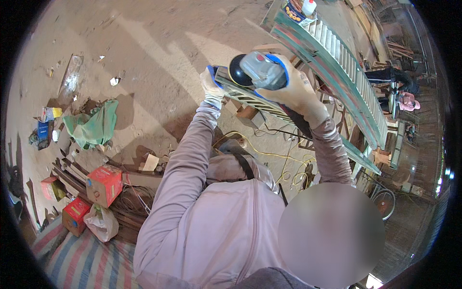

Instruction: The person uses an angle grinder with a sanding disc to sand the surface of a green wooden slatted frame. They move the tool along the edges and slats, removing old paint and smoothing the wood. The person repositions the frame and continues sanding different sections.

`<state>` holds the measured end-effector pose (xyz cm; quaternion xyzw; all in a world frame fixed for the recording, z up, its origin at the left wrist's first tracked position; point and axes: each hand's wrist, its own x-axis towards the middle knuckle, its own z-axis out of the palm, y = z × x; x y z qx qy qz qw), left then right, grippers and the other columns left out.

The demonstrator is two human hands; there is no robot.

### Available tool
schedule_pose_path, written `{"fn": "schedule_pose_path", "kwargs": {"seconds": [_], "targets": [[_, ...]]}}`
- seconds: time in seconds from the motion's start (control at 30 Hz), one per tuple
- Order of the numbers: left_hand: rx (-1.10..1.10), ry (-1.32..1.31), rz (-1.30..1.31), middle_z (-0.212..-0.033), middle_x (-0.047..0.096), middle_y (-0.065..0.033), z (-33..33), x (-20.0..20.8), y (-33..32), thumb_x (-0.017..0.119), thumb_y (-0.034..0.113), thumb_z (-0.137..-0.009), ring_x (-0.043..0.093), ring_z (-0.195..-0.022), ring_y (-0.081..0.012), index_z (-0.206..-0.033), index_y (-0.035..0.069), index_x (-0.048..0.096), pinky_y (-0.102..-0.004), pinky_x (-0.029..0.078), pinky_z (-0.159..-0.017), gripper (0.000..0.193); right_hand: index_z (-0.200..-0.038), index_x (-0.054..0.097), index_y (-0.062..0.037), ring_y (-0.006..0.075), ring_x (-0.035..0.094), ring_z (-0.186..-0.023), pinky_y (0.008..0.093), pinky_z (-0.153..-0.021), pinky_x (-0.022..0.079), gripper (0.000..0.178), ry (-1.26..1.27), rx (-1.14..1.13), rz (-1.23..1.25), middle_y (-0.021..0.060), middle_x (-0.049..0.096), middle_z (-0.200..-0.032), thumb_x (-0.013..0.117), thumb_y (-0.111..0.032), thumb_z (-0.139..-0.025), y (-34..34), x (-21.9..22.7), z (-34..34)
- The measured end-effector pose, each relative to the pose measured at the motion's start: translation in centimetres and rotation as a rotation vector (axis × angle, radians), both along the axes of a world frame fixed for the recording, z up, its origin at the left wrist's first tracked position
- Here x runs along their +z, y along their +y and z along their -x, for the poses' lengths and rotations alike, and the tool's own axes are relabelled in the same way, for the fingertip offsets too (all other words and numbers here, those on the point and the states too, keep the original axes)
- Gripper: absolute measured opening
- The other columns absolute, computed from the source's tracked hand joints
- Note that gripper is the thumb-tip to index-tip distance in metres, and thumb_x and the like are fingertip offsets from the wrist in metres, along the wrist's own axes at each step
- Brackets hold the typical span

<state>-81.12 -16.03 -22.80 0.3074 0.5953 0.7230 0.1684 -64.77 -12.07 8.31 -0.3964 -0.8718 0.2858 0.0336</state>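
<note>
My right hand (299,90), in a white and blue work glove, is closed around a grey angle grinder (265,72). The grinder's round dark disc (238,71) rests at or just over the end of a narrow slatted wooden shutter (260,103); exact contact cannot be made out. At that same end, my left hand (211,83), gloved alike, wraps around the shutter's edge close to the disc. The slatted panel runs from there toward the lower right, partly hidden under my right forearm.
A long green louvred shutter (353,91) stands at the right, bearing a tub (299,14) and a white bottle. Yellow cable (288,156) loops across the floor. Red boxes (103,185) and green cloth (94,125) lie left. Other people (408,101) are at far right.
</note>
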Motion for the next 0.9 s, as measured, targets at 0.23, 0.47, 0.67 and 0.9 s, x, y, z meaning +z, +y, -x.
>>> {"fn": "schedule_pose_path", "kwargs": {"seconds": [0.23, 0.47, 0.67, 0.9], "targets": [[-0.168, -0.589, -0.162, -0.086, 0.076, -0.0163, 1.2, -0.9, 0.4, 0.038, 0.043, -0.106, 0.072, -0.074, -0.0266, -0.091, -0.003, 0.073, -0.0371, 0.058, -0.073, 0.059, -0.141, 0.054, -0.0102, 0.0313, 0.069, -0.116, 0.0388, -0.101, 0.051, 0.085, 0.049, -0.165, 0.02, 0.0188, 0.071, -0.12, 0.09, -0.041, -0.07, -1.5, 1.5, -6.2], [-0.231, -0.649, -0.189, -0.087, 0.076, -0.0136, 0.7, 3.0, -0.5, 0.042, 0.042, -0.104, 0.071, -0.08, -0.0242, -0.091, -0.001, 0.072, -0.0388, 0.056, -0.08, 0.054, -0.135, 0.057, -0.0053, 0.0207, 0.068, -0.105, 0.0341, -0.097, 0.052, 0.075, 0.303, -0.451, 0.01, 0.0124, 0.071, -0.117, 0.091, -0.025, -0.071, -2.7, 2.1, -15.2], [-0.05, 0.035, 0.045, -0.115, 0.07, -0.0186, 3.0, 4.3, -1.8, 0.044, 0.041, -0.105, 0.066, -0.106, -0.0307, -0.118, -0.003, 0.066, -0.0419, 0.049, -0.099, 0.051, -0.137, 0.057, -0.0033, 0.0165, 0.066, -0.107, 0.0316, -0.097, 0.051, 0.076, 0.379, -0.674, -0.1, 0.0105, 0.07, -0.119, 0.091, -0.02, -0.072, -3.4, 3.2, -26.1], [-0.121, 1.316, 0.082, -0.135, 0.061, -0.0162, -4.6, 19.4, -4.5, 0.065, 0.072, -0.082, 0.054, -0.128, -0.0358, -0.138, 0.002, 0.057, -0.0556, 0.032, -0.116, 0.089, -0.139, 0.057, -0.005, 0.0151, 0.066, -0.107, 0.0306, -0.094, 0.053, 0.073, 0.336, -0.776, -0.077, 0.0097, 0.069, -0.122, 0.089, -0.017, -0.074, -4.1, 3.4, -37.2]]}}
